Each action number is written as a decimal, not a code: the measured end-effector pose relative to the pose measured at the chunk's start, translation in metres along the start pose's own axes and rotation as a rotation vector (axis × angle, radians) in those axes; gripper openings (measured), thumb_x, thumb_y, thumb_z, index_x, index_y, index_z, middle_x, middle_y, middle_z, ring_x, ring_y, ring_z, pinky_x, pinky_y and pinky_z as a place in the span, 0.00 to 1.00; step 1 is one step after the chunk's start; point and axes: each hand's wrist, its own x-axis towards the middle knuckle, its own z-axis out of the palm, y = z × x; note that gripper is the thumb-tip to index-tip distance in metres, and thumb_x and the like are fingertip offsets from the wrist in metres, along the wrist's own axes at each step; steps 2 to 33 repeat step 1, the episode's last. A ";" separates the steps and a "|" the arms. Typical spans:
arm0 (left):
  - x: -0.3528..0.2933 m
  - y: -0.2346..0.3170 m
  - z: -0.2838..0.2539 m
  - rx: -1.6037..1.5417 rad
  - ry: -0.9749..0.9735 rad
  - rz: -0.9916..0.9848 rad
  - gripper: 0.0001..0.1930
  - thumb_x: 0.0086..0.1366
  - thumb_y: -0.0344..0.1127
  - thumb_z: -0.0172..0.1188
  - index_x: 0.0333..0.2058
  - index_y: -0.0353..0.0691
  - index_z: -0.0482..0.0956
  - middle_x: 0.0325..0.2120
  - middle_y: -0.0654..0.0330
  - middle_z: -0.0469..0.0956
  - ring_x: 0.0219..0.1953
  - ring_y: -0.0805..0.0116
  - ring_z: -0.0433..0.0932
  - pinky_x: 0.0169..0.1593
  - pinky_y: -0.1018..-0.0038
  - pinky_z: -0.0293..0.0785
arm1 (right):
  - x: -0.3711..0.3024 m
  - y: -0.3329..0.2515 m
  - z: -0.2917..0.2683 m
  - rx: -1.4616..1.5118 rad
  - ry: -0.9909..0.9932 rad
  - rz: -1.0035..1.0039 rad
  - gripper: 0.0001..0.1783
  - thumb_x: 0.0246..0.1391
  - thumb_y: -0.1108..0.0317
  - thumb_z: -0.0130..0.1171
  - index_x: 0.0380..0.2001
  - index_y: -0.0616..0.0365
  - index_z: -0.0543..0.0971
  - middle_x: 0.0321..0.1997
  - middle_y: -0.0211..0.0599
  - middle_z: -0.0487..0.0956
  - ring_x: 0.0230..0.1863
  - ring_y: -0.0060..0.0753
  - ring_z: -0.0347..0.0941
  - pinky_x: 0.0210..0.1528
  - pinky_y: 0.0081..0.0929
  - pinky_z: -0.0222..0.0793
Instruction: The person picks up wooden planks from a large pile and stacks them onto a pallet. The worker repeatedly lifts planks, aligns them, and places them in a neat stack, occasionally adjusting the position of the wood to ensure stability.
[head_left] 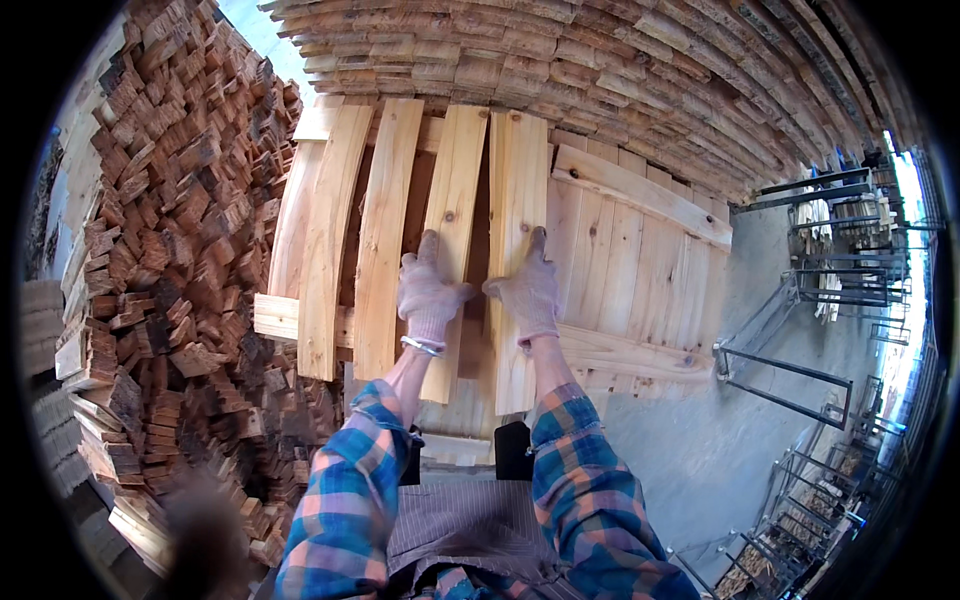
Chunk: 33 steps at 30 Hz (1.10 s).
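Several pale planks lie side by side, with gaps between them, over wooden crosspieces [275,315] in front of me. My left hand [430,297], in a light knitted glove, spans one plank [460,170], thumb at its right edge and index finger stretched along it. The neighbouring plank [519,165] is gripped across its width by my right hand [527,292], also gloved, its thumb at the left edge. A narrow dark gap separates these two planks, and the thumbs point toward each other across it. The fingers on the outer edges are partly hidden.
Adjoining on the right is a close-boarded wooden panel [625,225] with crosspieces. Stacked boards [540,60] rise at the far side. A tall pile of cut wood pieces [190,210] stands left. Dark metal frames [785,385] stand on the right. Something dark and blurred [205,530] is lower left.
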 end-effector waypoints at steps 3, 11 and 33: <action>0.002 0.000 0.005 -0.001 0.006 0.001 0.57 0.39 0.40 0.75 0.67 0.54 0.50 0.53 0.49 0.67 0.55 0.51 0.71 0.53 0.59 0.74 | 0.002 0.001 -0.002 0.002 0.003 -0.005 0.59 0.37 0.57 0.74 0.68 0.44 0.47 0.56 0.60 0.68 0.56 0.55 0.71 0.53 0.44 0.72; 0.002 0.000 0.005 -0.001 0.006 0.001 0.57 0.39 0.40 0.75 0.67 0.54 0.50 0.53 0.49 0.67 0.55 0.51 0.71 0.53 0.59 0.74 | 0.002 0.001 -0.002 0.002 0.003 -0.005 0.59 0.37 0.57 0.74 0.68 0.44 0.47 0.56 0.60 0.68 0.56 0.55 0.71 0.53 0.44 0.72; 0.002 0.000 0.005 -0.001 0.006 0.001 0.57 0.39 0.40 0.75 0.67 0.54 0.50 0.53 0.49 0.67 0.55 0.51 0.71 0.53 0.59 0.74 | 0.002 0.001 -0.002 0.002 0.003 -0.005 0.59 0.37 0.57 0.74 0.68 0.44 0.47 0.56 0.60 0.68 0.56 0.55 0.71 0.53 0.44 0.72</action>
